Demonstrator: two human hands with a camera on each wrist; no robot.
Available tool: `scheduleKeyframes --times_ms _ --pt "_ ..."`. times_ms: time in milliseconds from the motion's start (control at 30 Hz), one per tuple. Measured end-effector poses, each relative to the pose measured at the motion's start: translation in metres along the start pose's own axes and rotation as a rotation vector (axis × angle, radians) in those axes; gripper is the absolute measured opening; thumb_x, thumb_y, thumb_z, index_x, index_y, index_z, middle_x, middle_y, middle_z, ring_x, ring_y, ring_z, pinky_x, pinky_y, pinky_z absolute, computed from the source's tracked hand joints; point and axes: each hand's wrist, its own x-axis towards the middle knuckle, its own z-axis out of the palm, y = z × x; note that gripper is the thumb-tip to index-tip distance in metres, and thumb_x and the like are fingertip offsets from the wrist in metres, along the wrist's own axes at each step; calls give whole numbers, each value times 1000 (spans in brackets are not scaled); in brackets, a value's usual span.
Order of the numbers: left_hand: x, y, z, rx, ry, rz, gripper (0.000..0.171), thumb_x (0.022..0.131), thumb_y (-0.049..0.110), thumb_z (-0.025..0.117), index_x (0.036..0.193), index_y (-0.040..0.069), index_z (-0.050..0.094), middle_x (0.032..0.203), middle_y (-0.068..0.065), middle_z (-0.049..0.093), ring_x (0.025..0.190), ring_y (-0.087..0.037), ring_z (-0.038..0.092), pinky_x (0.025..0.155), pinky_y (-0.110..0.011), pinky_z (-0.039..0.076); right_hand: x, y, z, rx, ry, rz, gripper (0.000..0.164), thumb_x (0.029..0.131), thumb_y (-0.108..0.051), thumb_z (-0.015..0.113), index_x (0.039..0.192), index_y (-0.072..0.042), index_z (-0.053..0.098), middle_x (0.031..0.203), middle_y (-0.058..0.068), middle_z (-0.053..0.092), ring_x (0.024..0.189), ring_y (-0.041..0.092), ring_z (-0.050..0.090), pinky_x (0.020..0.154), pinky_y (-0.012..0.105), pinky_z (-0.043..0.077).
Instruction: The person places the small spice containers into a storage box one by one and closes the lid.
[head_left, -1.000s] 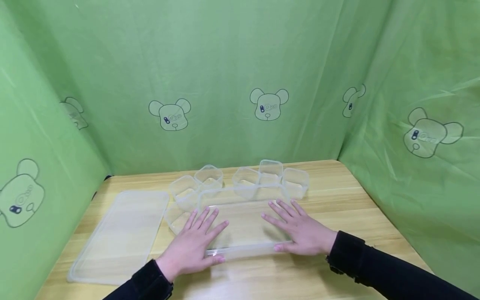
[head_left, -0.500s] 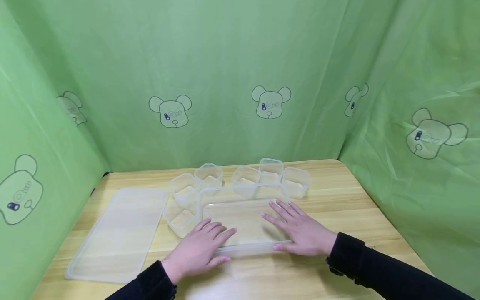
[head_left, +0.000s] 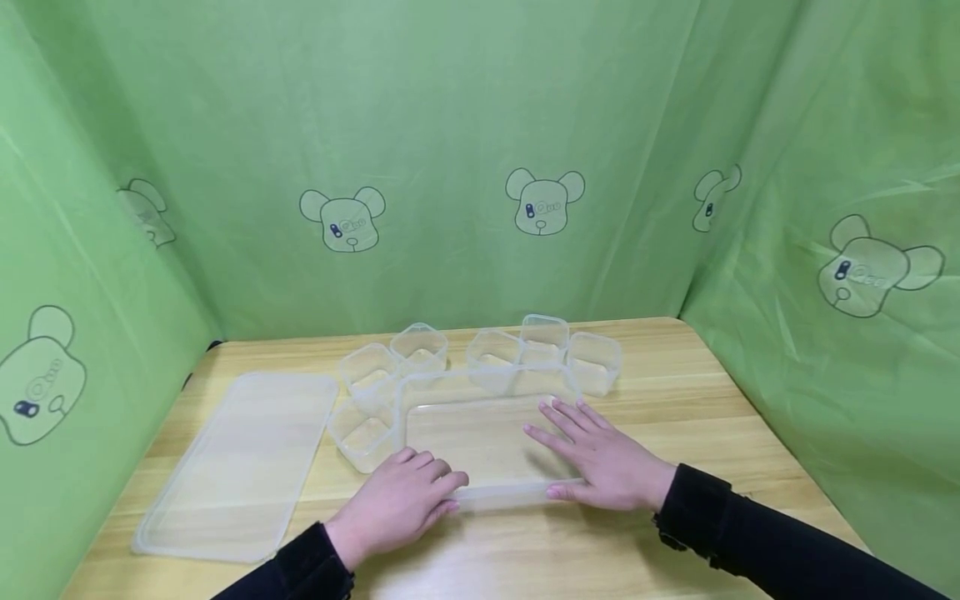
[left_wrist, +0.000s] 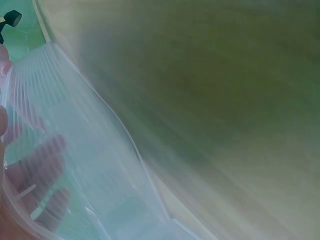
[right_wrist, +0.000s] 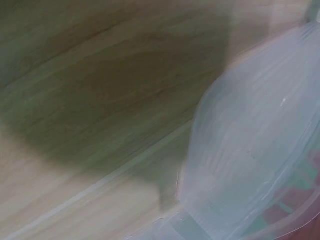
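Observation:
A large clear plastic box [head_left: 498, 493] stands uncovered at the middle of the table. At its near left corner my left hand [head_left: 401, 508] holds the rim, fingers curled over it and thumb at the front side. Through the ribbed wall of the box [left_wrist: 95, 145], the left wrist view shows those fingers [left_wrist: 42, 165]. My right hand [head_left: 611, 462] rests over the box's right side with fingers spread and straight, its thumb by the front rim. In the right wrist view the box's side wall [right_wrist: 240, 145] fills the right part, the hand mostly hidden.
A flat translucent lid [head_left: 240, 467] lies on the table [head_left: 675, 400] to the left. Several small clear cups stand around the box, among them a left one [head_left: 365, 437], a back one [head_left: 543, 337] and a right one [head_left: 594, 364]. Green curtains [head_left: 442, 125] enclose the table.
My left hand has gone from spread, straight fingers to fingers curled over the box's near left corner, drawing slightly back toward me. The right hand and the box have stayed put.

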Motion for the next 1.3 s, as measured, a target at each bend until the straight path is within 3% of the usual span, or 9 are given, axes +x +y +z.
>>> scheduleKeyframes --times_ms 133,267,367,500,633,933,1300 --pt "0 1 1 -3 27 13 25 100 38 59 123 29 61 106 8 68 99 -12 62 88 -33 47 0 0 0 27 -9 -1 81 93 -57 60 159 -22 29 161 20 26 146 40 26 114 60 26" --pt "1 2 1 0 44 16 23 100 36 60 122 29 61 102 9 66 95 -12 61 84 -31 47 1 0 0 85 -36 -1 76 95 -55 59 158 -25 29 155 16 39 140 35 40 110 57 35" --pt "1 2 1 11 48 14 23 100 36 61 121 29 61 98 9 65 90 -11 61 81 -31 46 3 -1 -1 142 -64 -26 66 98 -50 57 155 -23 37 144 8 55 126 26 56 103 49 46" --pt "1 2 0 18 40 14 22 100 36 59 121 29 60 91 9 64 83 -10 61 76 -29 44 4 -3 -1 208 -92 -73 47 102 -39 55 144 -19 49 126 -2 66 104 11 66 88 39 55" --pt "0 2 0 17 44 19 21 101 36 58 121 29 59 89 10 64 79 -9 62 73 -28 43 3 -5 2 222 -75 -104 32 103 -32 55 134 -22 55 113 -6 68 86 2 62 75 33 55" --pt "-1 3 1 2 77 8 19 99 36 62 117 29 59 80 11 60 71 -9 62 69 -27 40 2 -5 8 215 10 -157 23 101 -26 59 124 -24 59 106 -11 69 78 -1 61 65 28 52" --pt "1 14 -7 -29 -36 -82 19 104 32 52 121 26 59 91 7 63 80 -10 61 68 -26 47 1 -4 9 205 21 -180 15 100 -24 61 115 -23 62 93 -19 62 68 -5 52 59 21 46"
